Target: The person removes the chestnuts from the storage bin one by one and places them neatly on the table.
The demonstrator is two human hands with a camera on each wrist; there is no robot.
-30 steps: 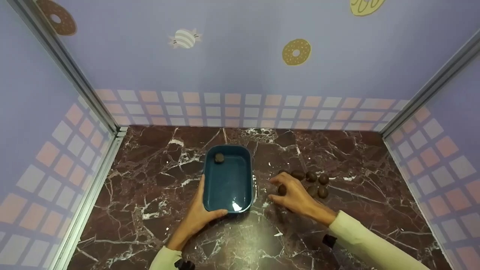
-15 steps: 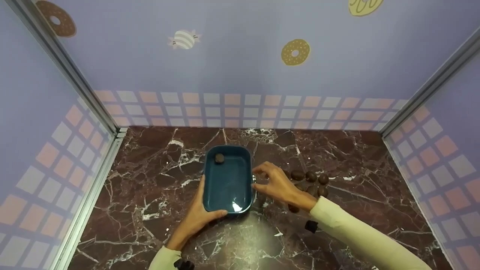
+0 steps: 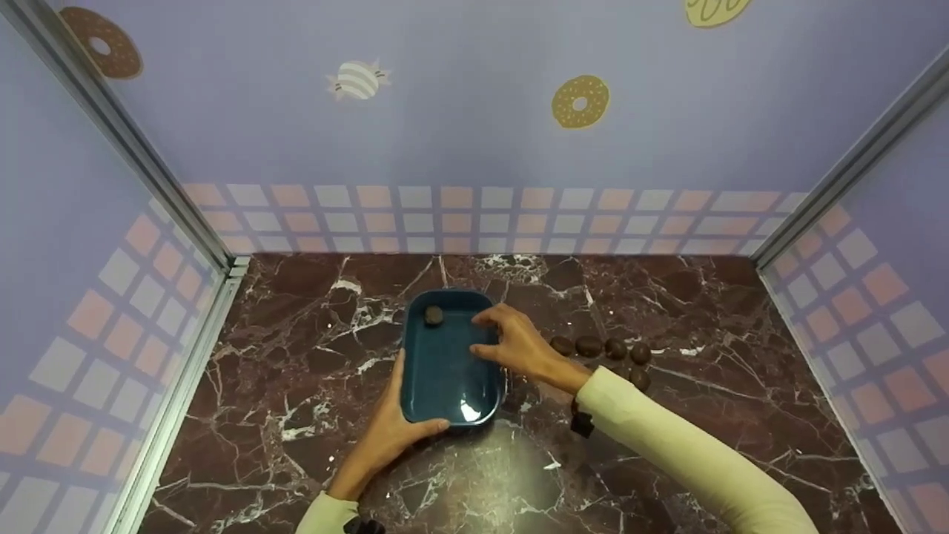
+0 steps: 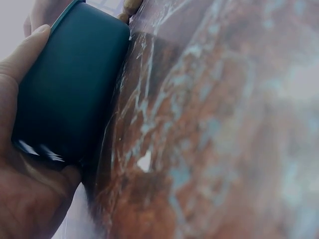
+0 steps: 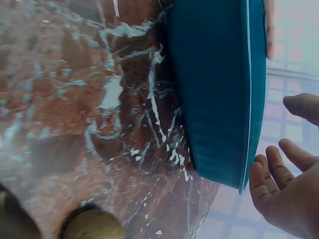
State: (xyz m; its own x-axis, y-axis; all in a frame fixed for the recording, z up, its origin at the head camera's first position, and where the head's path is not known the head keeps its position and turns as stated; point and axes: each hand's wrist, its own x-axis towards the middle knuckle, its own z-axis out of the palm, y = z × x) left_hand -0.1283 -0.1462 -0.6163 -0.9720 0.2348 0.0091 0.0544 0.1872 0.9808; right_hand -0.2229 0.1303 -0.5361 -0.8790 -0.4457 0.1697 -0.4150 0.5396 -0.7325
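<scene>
A deep teal baking dish point(image 3: 449, 371) stands on the marble-patterned table, with a small brown lump point(image 3: 433, 316) in its far left corner. My left hand point(image 3: 393, 415) holds the dish at its near left corner, thumb on the near rim and fingers along the left side. Over the dish's right rim is my right hand point(image 3: 519, 345), thumb and fingertips apart. No object shows between them in the head or right wrist view point(image 5: 289, 189). To the right lie several round brown pieces, among them one near piece point(image 3: 639, 380); their kind is unclear.
The right forearm point(image 3: 667, 437) covers part of the table where some brown pieces may lie. A patterned purple wall point(image 3: 460, 148) rises behind, with side panels at left and right. A rounded tan piece point(image 5: 94, 226) shows low in the right wrist view.
My right hand has moved left from beside the brown pieces to above the dish's right side. The left hand and the dish have stayed in place.
</scene>
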